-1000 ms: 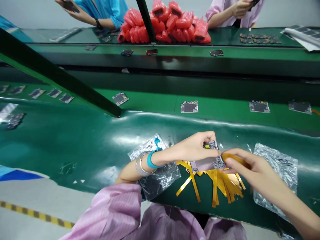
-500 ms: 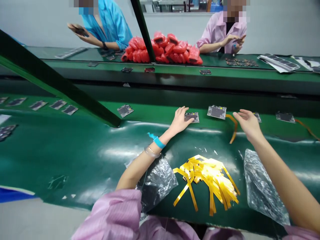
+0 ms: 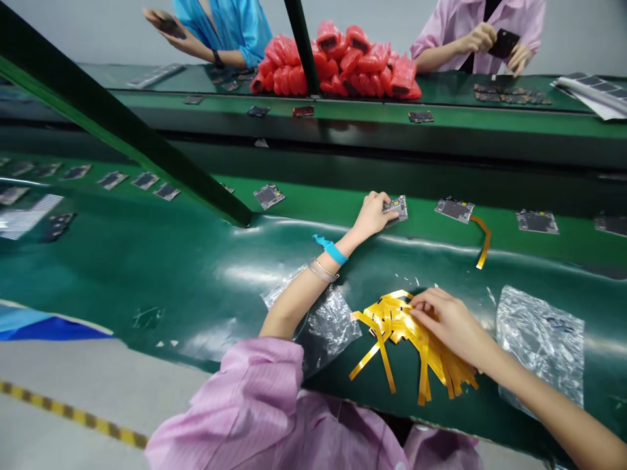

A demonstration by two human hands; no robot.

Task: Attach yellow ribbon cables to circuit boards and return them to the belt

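Observation:
My left hand (image 3: 375,214) reaches to the green strip behind the table, its fingers closed on the left part of a small circuit board (image 3: 400,207). Over the near table, my right hand (image 3: 445,320) dips its curled fingers into a pile of orange-yellow flex cables (image 3: 399,323); the fingertips appear pinched on a cable at the pile's upper edge. Right of my left hand lies a circuit board with a cable (image 3: 454,209), its orange tail (image 3: 484,245) hanging toward me. Another board (image 3: 537,221) lies further right, and one more (image 3: 269,196) to the left.
Clear plastic bags (image 3: 541,339) lie on either side of the cable pile. A slanted green post (image 3: 147,143) crosses the left side. More boards (image 3: 112,179) line the strip there. Across the line, two people handle parts beside a heap of red-wrapped packs (image 3: 343,62).
My right hand has moved from the strip down to the cable pile. My left hand has closed on the circuit board it was reaching over. The whole view has shifted.

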